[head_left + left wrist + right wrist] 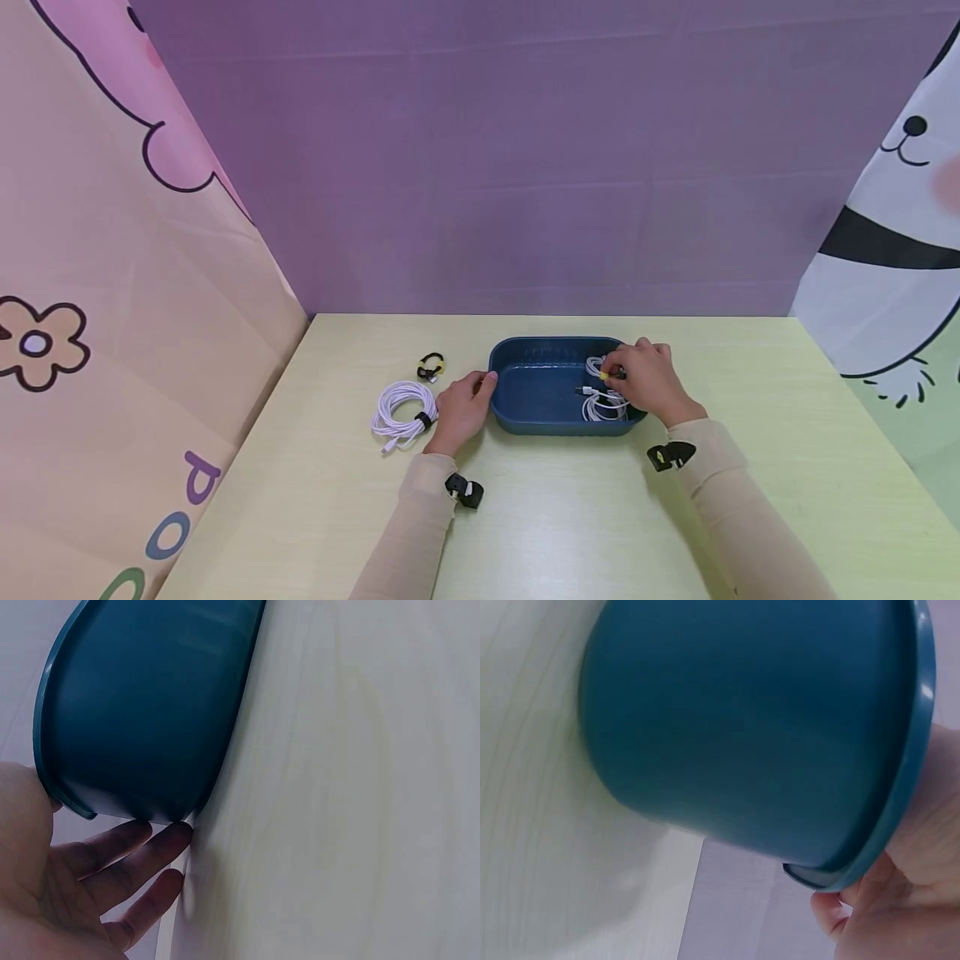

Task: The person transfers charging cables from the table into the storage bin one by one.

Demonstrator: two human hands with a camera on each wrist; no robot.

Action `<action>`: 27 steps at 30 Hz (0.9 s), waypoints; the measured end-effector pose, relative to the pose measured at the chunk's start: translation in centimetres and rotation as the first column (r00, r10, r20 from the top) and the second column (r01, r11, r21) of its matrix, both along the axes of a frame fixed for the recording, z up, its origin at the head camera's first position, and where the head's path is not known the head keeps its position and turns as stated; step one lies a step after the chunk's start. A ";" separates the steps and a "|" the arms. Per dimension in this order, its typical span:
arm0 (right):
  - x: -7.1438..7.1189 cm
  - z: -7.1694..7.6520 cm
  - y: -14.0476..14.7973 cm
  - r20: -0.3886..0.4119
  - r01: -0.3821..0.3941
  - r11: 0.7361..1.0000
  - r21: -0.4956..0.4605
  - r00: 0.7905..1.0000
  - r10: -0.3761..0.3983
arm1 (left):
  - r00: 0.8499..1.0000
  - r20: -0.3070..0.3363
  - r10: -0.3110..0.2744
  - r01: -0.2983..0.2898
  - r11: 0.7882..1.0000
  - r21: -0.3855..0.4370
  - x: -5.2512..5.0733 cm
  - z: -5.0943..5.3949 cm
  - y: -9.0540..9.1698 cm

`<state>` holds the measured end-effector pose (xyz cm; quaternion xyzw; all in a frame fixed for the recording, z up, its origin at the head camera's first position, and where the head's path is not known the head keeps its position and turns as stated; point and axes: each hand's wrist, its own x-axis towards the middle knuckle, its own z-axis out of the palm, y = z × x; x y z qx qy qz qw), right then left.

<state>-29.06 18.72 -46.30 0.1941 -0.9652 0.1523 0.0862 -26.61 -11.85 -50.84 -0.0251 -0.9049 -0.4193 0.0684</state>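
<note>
A blue rectangular bin [534, 400] stands on the table. At its left end my left hand [463, 412] holds the rim, thumb at the top edge; in the left wrist view its fingers [139, 862] touch the outer wall. Over the right end, my right hand [647, 379] pinches a small black and yellow item [612, 375], largely covered by the fingers. Beneath it, a coiled white cable [603, 407] lies in the bin, with another white cable coil [593, 365] behind. In the right wrist view the bin wall [750, 727] hides most of the right hand [900, 900].
Left of the bin, near my left hand, lies a large white cable coil [390, 412] with a black strap. Behind that coil is a small black and yellow cable loop [431, 367]. A purple curtain [525, 167] hangs along the back edge of the pale table [555, 517].
</note>
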 end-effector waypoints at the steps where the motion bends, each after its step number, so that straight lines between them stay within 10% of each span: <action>1: 0.0 0.0 0.0 -0.001 0.000 1.000 0.004 1.000 0.000 | 1.000 0.000 0.000 0.000 1.000 0.000 0.0 0.0 0.0; 27: -0.5 -0.7 -0.5 -0.053 0.005 0.998 0.069 0.999 -0.002 | 1.000 0.018 0.001 -0.001 1.000 0.000 -0.1 -0.1 0.1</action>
